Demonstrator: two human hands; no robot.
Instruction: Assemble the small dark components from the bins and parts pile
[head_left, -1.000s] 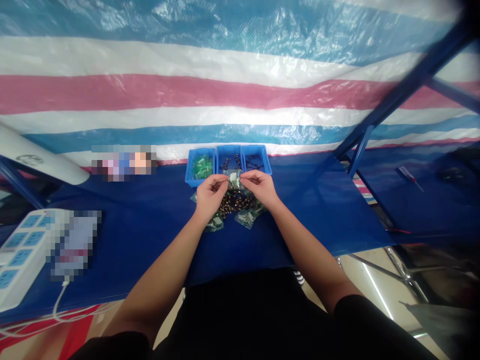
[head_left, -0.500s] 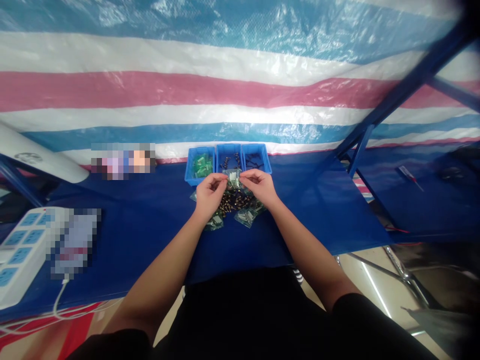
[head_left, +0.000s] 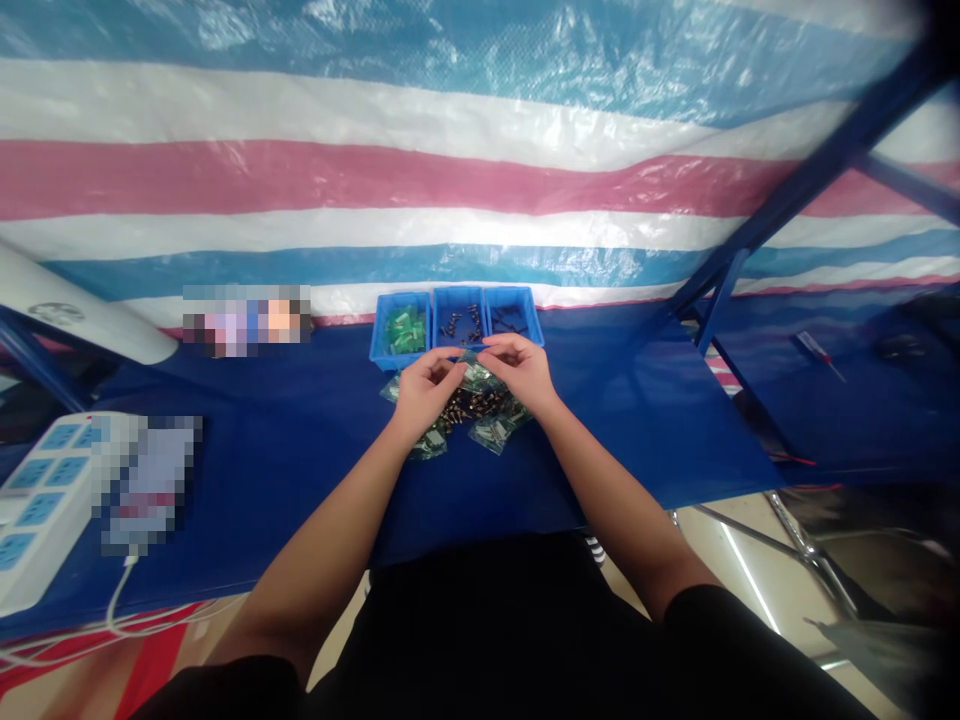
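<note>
My left hand [head_left: 426, 395] and my right hand [head_left: 523, 374] are close together, each with thumb and fingers pinched on a small clear plastic bag [head_left: 470, 359]. Its contents are too small and partly covered to make out. Beneath my hands lies a heap of small brass-and-black screw-like parts [head_left: 475, 404]. Filled clear bags lie around the heap, among them one bag [head_left: 491, 434] in front to the right and another bag [head_left: 430, 444] by my left wrist.
Behind my hands stand three blue bins: the left bin [head_left: 377, 345] holds green pieces, the middle bin [head_left: 457, 294] small brass-and-dark parts, the right bin [head_left: 534, 320] dark thin parts. A white power strip [head_left: 67, 510] lies left on the blue table [head_left: 300, 490]. A screwdriver [head_left: 821, 355] lies far right.
My hands have drawn closer together, my left moving slightly right. The bag between them, upright with white pieces showing before, now sits lower and is more covered by my fingers.
</note>
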